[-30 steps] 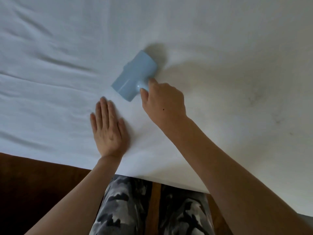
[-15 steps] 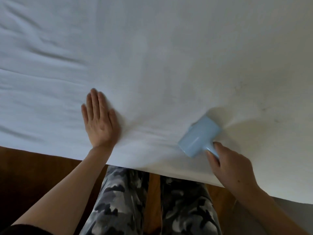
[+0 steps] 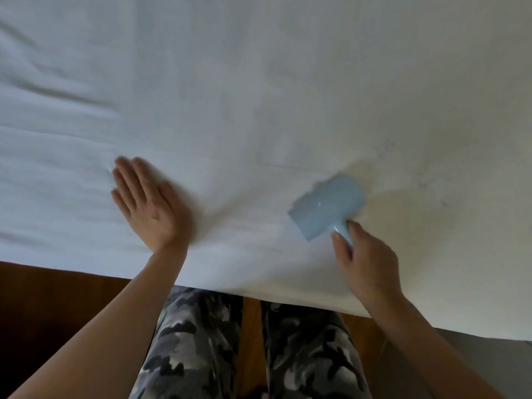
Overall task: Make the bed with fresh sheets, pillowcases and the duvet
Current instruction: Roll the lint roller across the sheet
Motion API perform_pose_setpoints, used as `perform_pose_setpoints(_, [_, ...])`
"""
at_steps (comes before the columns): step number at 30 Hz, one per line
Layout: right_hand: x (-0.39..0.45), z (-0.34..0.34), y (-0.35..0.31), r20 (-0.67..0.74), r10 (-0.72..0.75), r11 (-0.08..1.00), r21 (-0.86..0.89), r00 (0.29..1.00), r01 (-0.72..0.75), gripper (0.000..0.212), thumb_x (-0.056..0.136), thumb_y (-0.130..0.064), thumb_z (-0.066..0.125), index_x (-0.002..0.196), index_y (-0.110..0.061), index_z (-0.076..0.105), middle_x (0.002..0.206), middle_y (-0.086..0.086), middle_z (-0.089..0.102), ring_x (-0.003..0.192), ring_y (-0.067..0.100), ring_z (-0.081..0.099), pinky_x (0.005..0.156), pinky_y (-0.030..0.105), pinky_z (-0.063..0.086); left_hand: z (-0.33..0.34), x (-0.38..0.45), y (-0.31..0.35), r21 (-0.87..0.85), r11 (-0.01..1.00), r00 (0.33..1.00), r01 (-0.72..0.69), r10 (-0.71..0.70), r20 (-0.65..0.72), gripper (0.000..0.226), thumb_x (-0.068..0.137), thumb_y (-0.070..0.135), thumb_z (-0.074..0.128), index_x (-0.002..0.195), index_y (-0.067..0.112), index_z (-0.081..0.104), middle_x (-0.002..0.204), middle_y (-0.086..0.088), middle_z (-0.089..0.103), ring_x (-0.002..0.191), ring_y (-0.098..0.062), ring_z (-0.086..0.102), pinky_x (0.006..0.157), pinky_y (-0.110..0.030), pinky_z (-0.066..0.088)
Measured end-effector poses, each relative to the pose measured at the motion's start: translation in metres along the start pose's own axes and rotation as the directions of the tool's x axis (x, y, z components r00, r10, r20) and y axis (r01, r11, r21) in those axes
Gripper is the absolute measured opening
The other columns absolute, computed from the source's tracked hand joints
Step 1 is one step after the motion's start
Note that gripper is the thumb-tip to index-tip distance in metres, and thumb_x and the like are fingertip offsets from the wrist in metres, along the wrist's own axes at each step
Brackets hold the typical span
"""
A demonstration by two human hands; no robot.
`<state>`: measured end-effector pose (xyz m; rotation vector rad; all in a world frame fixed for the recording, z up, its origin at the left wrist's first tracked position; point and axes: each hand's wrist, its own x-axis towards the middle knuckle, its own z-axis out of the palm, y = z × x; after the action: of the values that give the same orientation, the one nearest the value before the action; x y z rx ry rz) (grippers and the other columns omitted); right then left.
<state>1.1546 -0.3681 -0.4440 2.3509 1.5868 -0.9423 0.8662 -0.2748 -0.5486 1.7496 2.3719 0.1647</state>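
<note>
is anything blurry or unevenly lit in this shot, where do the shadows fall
Head view: the left hand lying flat on the white bed sheet is smeared by motion blur, fingertips most; the pale blue plastic brush gripped by the right hand has soft edges too; the sheet looks cool bluish at left and warm cream at right; a soft shadow sits right of the brush; wide-angle bending curves the bed edge.

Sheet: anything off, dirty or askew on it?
Yes. The white sheet has faint dark specks right of the blue roller held by the right hand. Creases run across its left part, beyond the flat left hand. No tears visible.
</note>
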Motion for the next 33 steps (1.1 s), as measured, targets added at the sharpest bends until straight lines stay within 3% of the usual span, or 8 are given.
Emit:
perform_pose_setpoints(4, [0.064,-0.013,-0.066,-0.085,-0.056,0.998,0.021,0.995,0.058,0.030,0.099,-0.035,0.041,0.105,-0.010,0.055,0.076,0.009,0.056,0.076,0.035,0.060,0.060,0.031,0.029,-0.004,0.005,-0.018,0.032,0.997,0.997,-0.068,0.068,0.026,0.051,0.104,0.028,0.025,0.153,0.014,0.018,0.159,-0.015,0.014,0.148,-0.028,0.010,0.119,-0.037,0.000])
perform_pose_setpoints(9, [0.136,-0.030,-0.140,-0.165,-0.069,0.996,0.037,0.984,0.076,0.036,0.099,-0.039,0.038,0.120,-0.014,0.053,0.109,0.017,0.064,0.103,0.037,0.059,0.077,0.037,0.042,-0.013,0.014,-0.044,0.042,0.996,0.996,-0.078,0.076,0.041,0.052,0.103,0.028,0.025,0.153,0.015,0.019,0.159,-0.014,0.014,0.148,-0.030,0.011,0.119,-0.039,0.001])
perform_pose_setpoints(15, [0.166,-0.037,-0.163,-0.170,-0.083,0.995,0.040,0.982,0.091,0.038,0.100,-0.039,0.035,0.123,-0.014,0.053,0.115,0.012,0.061,0.108,0.032,0.056,0.075,0.031,0.035,-0.010,0.016,-0.050,0.047,0.993,0.994,-0.106,0.105,0.023,0.052,0.102,0.024,0.027,0.152,0.014,0.020,0.159,-0.015,0.017,0.147,-0.030,0.013,0.120,-0.040,0.003])
perform_pose_setpoints(21, [0.113,-0.024,-0.116,-0.158,-0.081,0.995,0.043,0.984,0.089,0.033,0.099,-0.036,0.039,0.116,-0.011,0.053,0.096,0.021,0.063,0.093,0.041,0.058,0.066,0.033,0.027,-0.011,0.015,-0.049,0.034,0.992,0.993,-0.120,0.120,0.000,0.051,0.102,0.021,0.030,0.152,0.013,0.023,0.158,-0.015,0.018,0.147,-0.030,0.014,0.120,-0.040,0.004])
perform_pose_setpoints(24, [0.064,-0.011,-0.072,-0.107,-0.054,0.997,0.042,0.993,0.059,0.030,0.099,-0.034,0.042,0.110,-0.008,0.054,0.071,0.010,0.049,0.078,0.039,0.058,0.060,0.032,0.027,-0.009,0.015,-0.049,0.036,0.992,0.993,-0.119,0.119,-0.007,0.051,0.102,0.019,0.031,0.152,0.013,0.023,0.158,-0.015,0.019,0.147,-0.030,0.015,0.120,-0.042,0.006])
perform_pose_setpoints(29, [-0.015,0.007,0.003,0.030,0.024,0.997,0.068,0.999,-0.026,0.037,0.095,-0.040,0.041,0.102,-0.009,0.060,0.055,-0.004,0.046,0.045,0.019,0.048,0.043,0.027,0.034,-0.009,0.014,-0.048,0.048,0.991,0.992,-0.127,0.128,-0.014,0.051,0.102,0.019,0.030,0.152,0.012,0.023,0.158,-0.016,0.019,0.147,-0.031,0.015,0.120,-0.043,0.006])
perform_pose_setpoints(33, [-0.059,0.007,0.046,0.085,0.015,0.986,0.162,0.996,-0.029,0.043,0.091,-0.049,0.037,0.089,-0.013,0.061,0.049,-0.012,0.042,0.038,0.001,0.043,0.037,0.017,0.035,-0.014,0.015,-0.042,0.054,0.983,0.984,-0.173,0.171,0.041,0.053,0.103,0.025,0.026,0.153,0.011,0.017,0.158,-0.020,0.014,0.147,-0.033,0.010,0.120,-0.045,0.004])
